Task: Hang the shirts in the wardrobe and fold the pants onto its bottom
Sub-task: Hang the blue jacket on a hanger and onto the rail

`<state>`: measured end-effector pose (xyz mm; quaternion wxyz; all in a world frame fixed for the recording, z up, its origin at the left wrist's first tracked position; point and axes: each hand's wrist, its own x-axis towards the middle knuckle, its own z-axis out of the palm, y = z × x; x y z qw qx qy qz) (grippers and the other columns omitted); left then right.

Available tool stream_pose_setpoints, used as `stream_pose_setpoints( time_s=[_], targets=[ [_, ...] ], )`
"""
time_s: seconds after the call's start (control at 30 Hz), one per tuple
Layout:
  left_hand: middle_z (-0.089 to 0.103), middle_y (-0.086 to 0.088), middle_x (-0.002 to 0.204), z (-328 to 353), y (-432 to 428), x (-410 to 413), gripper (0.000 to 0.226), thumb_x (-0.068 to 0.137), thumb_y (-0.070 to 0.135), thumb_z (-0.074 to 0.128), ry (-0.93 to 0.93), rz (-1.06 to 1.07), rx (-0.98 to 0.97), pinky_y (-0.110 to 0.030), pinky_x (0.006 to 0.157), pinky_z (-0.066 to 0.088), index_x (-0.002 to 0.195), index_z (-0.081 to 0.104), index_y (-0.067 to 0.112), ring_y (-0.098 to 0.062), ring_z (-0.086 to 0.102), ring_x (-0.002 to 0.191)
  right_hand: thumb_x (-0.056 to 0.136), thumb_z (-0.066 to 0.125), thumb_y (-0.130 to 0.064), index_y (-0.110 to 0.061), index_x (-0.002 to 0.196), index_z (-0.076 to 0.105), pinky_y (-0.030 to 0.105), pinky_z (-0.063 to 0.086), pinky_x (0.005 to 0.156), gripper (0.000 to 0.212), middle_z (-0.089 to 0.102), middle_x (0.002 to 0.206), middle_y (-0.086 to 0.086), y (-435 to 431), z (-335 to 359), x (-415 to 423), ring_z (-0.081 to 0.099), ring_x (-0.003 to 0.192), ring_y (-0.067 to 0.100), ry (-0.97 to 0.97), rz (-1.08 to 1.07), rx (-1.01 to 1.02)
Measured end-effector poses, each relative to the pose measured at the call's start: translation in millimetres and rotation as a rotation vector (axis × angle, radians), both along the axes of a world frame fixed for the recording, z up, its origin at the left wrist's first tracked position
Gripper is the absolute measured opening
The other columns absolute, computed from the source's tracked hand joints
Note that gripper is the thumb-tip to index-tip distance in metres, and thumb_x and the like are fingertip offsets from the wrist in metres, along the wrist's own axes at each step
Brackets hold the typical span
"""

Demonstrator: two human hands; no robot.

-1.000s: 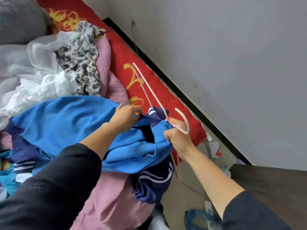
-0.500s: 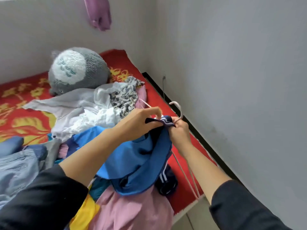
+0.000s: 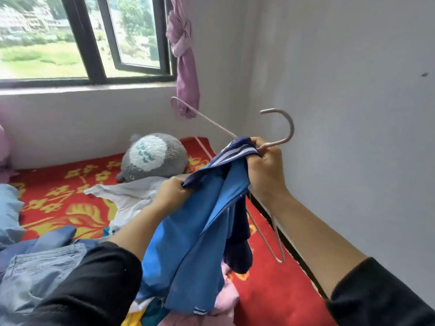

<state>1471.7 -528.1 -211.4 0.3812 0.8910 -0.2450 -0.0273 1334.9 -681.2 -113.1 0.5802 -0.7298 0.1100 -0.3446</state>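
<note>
Above the bed point(image 3: 277, 288), a blue shirt point(image 3: 200, 234) hangs lifted between two hands: bright blue body, navy collar edged with white stripes, and a navy sleeve drooping below. One pale pink wire hanger point(image 3: 281, 128) is threaded into the collar; its hook curves upward beside the wall, one arm juts up and left out of the neck, and the other arm slants down and right, ending in a bend over the red cover. Right hand point(image 3: 266, 170) is clenched around the bunched collar and the hanger's neck together, so the shirt falls directly beneath it. Left hand point(image 3: 173, 191) pinches the navy edge of the shirt, lower and to the left, with the cloth spreading between the two grips. Both forearms are bare below pushed-up black sleeves. One grey plush toy point(image 3: 153, 158) lies on the bed behind the hands. One white garment point(image 3: 127, 196) sprawls in front of the toy, and jeans point(image 3: 44, 267) sit at lower left under the left arm. One purple curtain point(image 3: 184, 67) hangs knotted by the window point(image 3: 94, 43).
</note>
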Motion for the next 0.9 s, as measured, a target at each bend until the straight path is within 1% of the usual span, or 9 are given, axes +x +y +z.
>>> stream_pose_setpoints(
  time_s=[0.1,0.2,0.3,0.47,0.57,0.63,0.67,0.77,0.9],
  targets=[
    [0.035,0.001,0.047,39.9,24.3,12.3,0.051,0.078,0.050,0.067,0.025,0.035,-0.018,-0.021,0.041,0.026,0.049,0.045,0.014,-0.014,0.033,0.050,0.073,0.041,0.000,-0.006,0.089,0.070,0.032,0.055,0.078,0.034,0.073,0.085,0.010,-2.7,32.0,-0.3,0.068,0.084,0.022,-0.101,-0.043,0.052],
    [0.044,0.004,0.052,97.2,46.8,17.8,0.027,0.069,0.041,0.054,-0.081,0.158,-0.253,-0.024,0.049,0.033,0.063,0.059,0.015,-0.012,0.038,0.055,0.083,0.044,0.004,-0.007,0.092,0.070,0.029,0.051,0.072,0.030,0.071,0.085,0.006,-5.9,42.1,5.2,0.063,0.079,0.017,-0.073,-0.125,0.070],
    [0.047,0.013,0.052,154.9,64.4,7.6,0.025,0.064,0.035,0.052,-0.145,0.144,-0.386,-0.020,0.049,0.033,0.066,0.064,0.014,-0.007,0.038,0.052,0.087,0.054,-0.007,-0.009,0.080,0.065,0.027,0.043,0.060,0.013,0.060,0.071,0.001,-9.6,46.2,14.9,0.050,0.068,0.015,-0.002,-0.182,0.086],
    [0.055,-0.003,0.070,207.4,90.3,-17.9,0.017,0.066,0.030,0.065,0.186,-0.171,-0.423,-0.032,0.064,0.036,0.068,0.060,0.014,-0.015,0.049,0.067,0.087,0.055,-0.014,-0.018,0.066,0.054,0.028,0.041,0.055,0.021,0.052,0.062,-0.004,-10.3,67.4,29.4,0.047,0.059,0.013,-0.024,-0.201,0.197],
    [0.055,0.003,0.060,197.5,102.4,-22.3,0.023,0.078,0.016,0.062,0.193,-0.153,-0.315,-0.028,0.062,0.035,0.054,0.061,0.019,-0.012,0.047,0.059,0.084,0.054,-0.012,-0.021,0.067,0.055,0.029,0.041,0.056,0.019,0.053,0.062,-0.005,-4.2,71.1,33.1,0.047,0.059,0.012,-0.030,-0.171,0.182],
    [0.061,0.000,0.067,179.6,105.7,-21.0,0.015,0.077,0.013,0.065,0.099,-0.001,-0.309,-0.028,0.065,0.041,0.066,0.073,0.020,-0.013,0.051,0.066,0.083,0.053,-0.007,-0.019,0.072,0.061,0.028,0.042,0.057,0.017,0.058,0.064,-0.005,3.3,66.8,32.2,0.050,0.059,0.011,-0.013,-0.151,0.121],
    [0.065,-0.002,0.073,169.2,105.7,-18.4,0.016,0.075,0.010,0.065,-0.004,0.080,-0.292,-0.027,0.067,0.044,0.074,0.075,0.022,-0.015,0.055,0.071,0.082,0.051,-0.003,-0.016,0.077,0.065,0.030,0.045,0.059,0.019,0.063,0.069,-0.002,7.6,64.3,31.3,0.054,0.063,0.012,0.001,-0.138,0.082],
    [0.071,-0.005,0.091,140.4,100.8,-13.6,0.026,0.076,0.012,0.056,-0.396,0.249,0.067,-0.031,0.074,0.046,0.089,0.073,0.027,-0.029,0.062,0.091,0.078,0.043,0.004,-0.008,0.092,0.072,0.036,0.053,0.069,0.034,0.072,0.089,0.013,20.2,62.4,28.8,0.062,0.075,0.020,-0.002,-0.100,0.043],
    [0.064,-0.017,0.077,105.8,92.4,-12.5,0.013,0.073,0.004,0.054,-0.340,0.294,0.122,-0.033,0.064,0.040,0.065,0.058,0.013,-0.043,0.059,0.083,0.076,0.041,0.005,-0.003,0.096,0.070,0.040,0.056,0.076,0.037,0.072,0.092,0.017,26.6,79.0,22.8,0.068,0.086,0.031,-0.107,-0.049,0.064]
  ],
)
